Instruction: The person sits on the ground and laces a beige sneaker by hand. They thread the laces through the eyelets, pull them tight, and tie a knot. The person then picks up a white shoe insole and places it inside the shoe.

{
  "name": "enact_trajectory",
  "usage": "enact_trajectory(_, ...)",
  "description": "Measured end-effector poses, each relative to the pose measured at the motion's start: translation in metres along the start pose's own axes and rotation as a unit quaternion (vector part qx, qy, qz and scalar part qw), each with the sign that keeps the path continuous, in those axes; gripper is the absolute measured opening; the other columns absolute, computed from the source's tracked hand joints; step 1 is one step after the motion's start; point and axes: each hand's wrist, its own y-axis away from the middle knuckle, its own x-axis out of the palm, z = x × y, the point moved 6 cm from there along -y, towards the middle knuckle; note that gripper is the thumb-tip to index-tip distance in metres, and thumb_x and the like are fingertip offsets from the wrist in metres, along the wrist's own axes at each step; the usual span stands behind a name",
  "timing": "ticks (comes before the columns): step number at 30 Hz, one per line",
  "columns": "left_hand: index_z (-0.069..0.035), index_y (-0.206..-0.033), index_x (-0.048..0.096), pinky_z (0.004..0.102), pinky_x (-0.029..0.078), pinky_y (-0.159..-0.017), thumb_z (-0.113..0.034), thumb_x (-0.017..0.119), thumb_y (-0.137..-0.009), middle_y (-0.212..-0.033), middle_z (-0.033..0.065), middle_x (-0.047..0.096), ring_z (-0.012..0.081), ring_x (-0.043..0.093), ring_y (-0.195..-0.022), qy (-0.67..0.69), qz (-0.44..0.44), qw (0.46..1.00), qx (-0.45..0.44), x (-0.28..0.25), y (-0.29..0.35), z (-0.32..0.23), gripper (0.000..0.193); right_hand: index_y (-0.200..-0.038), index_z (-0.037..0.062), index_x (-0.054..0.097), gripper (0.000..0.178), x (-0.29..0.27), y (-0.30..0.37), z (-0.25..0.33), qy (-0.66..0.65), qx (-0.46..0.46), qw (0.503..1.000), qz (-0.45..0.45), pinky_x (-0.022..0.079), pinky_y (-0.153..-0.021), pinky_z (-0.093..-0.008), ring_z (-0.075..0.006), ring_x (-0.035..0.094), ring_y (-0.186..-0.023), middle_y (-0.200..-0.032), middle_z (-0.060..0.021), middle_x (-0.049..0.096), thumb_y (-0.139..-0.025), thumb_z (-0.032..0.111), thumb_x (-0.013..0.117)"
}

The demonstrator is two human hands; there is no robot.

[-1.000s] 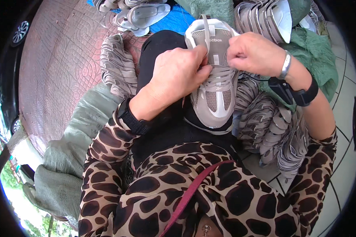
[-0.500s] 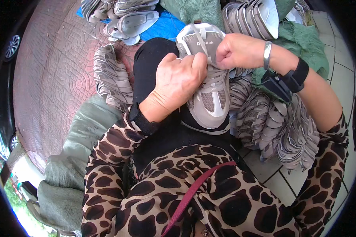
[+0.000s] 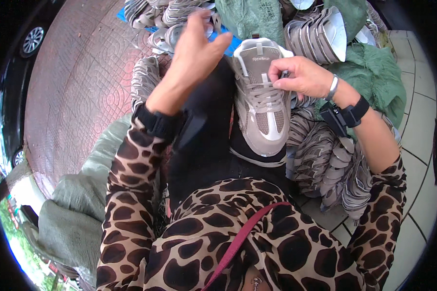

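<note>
A taupe and white sneaker (image 3: pixel 264 121) rests on my black-clad thigh, its toe toward me and its tongue pointing away. Shoelace (image 3: pixel 266 99) crosses the lower part of its throat. On the right side of the collar, my right hand (image 3: pixel 301 75) pinches the lace beside the upper eyelets; the fingertips partly cover it. My left hand (image 3: pixel 196 56) is raised off the shoe, to its upper left, with thumb and fingers apart. Motion blurs those fingertips, and no object shows clearly in them.
Bundled taupe shoe uppers (image 3: pixel 315 150) lie to the right, with more stacked pieces (image 3: pixel 145 80) at the left and another stack (image 3: pixel 318 36) at far right. Green woven sacks (image 3: pixel 373 77) sit behind. A grey-green sack (image 3: pixel 75 213) is at my left. A dark car (image 3: pixel 14 63) stands beyond the paving.
My left hand has left the laces and swung up and to the left, its fist opening. My right hand stays at the collar, fingers now more extended. The view has shifted slightly.
</note>
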Motion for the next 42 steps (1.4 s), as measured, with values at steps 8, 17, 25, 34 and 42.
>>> enact_trajectory(8, -0.005, -0.089, 0.069, 0.0439, 0.048, -0.069, -0.021, 0.065, -0.086, -0.080, 0.0152, 0.064, 0.0346, 0.062, -0.077, -0.113, 0.245, 0.948, 0.168, 0.055, 0.056, -0.048, 0.017, -0.092, 0.0031, 0.054, 0.009, -0.002, -0.001, 0.015, 0.195, -0.194, 0.959, -0.062, 0.049, -0.062, -0.0335, -0.0216, 0.059, -0.067, -0.078, -0.0091, 0.060, -0.089, 0.010, 0.057)
enact_trajectory(17, -0.005, -0.091, 0.072, 0.0358, 0.052, -0.072, -0.029, 0.069, -0.082, -0.080, 0.0136, 0.070, 0.0252, 0.069, -0.077, -0.063, 0.386, 0.920, -0.035, 0.074, 0.050, -0.035, 0.026, -0.094, 0.0053, 0.058, 0.011, -0.003, 0.006, 0.010, 0.205, -0.172, 0.961, -0.073, 0.048, -0.068, -0.0386, -0.0324, 0.062, -0.076, -0.080, -0.0135, 0.064, -0.086, 0.014, 0.060)
enact_trajectory(25, -0.013, -0.084, 0.071, 0.0417, 0.042, -0.082, -0.030, 0.074, -0.079, -0.087, 0.0060, 0.064, 0.0255, 0.062, -0.092, -0.205, 0.443, 0.859, 0.153, 0.064, 0.053, -0.052, 0.018, -0.089, 0.0038, 0.065, 0.014, 0.002, 0.008, 0.001, 0.168, -0.205, 0.958, -0.114, 0.050, -0.071, -0.0359, -0.0283, 0.064, -0.076, -0.081, -0.0127, 0.065, -0.083, 0.016, 0.062)
enact_trajectory(34, -0.018, -0.085, 0.066, 0.0418, 0.039, -0.083, -0.021, 0.075, -0.073, -0.099, 0.0043, 0.054, 0.0272, 0.051, -0.101, -0.150, 0.386, 0.882, 0.228, 0.036, 0.070, -0.066, 0.015, -0.087, 0.0045, 0.064, 0.014, 0.011, 0.010, 0.002, 0.141, -0.207, 0.962, -0.109, 0.050, -0.072, -0.0371, -0.0293, 0.064, -0.079, -0.084, -0.0120, 0.065, -0.082, 0.017, 0.064)
enact_trajectory(42, -0.018, -0.085, 0.066, 0.0369, 0.037, -0.078, -0.021, 0.076, -0.074, -0.093, 0.0013, 0.055, 0.0233, 0.053, -0.093, -0.152, 0.311, 0.912, 0.220, 0.016, 0.074, -0.045, 0.015, -0.086, 0.0079, 0.065, 0.015, 0.004, 0.002, 0.012, 0.181, -0.156, 0.965, -0.106, 0.050, -0.072, -0.0392, -0.0313, 0.063, -0.082, -0.084, -0.0118, 0.063, -0.083, 0.022, 0.063)
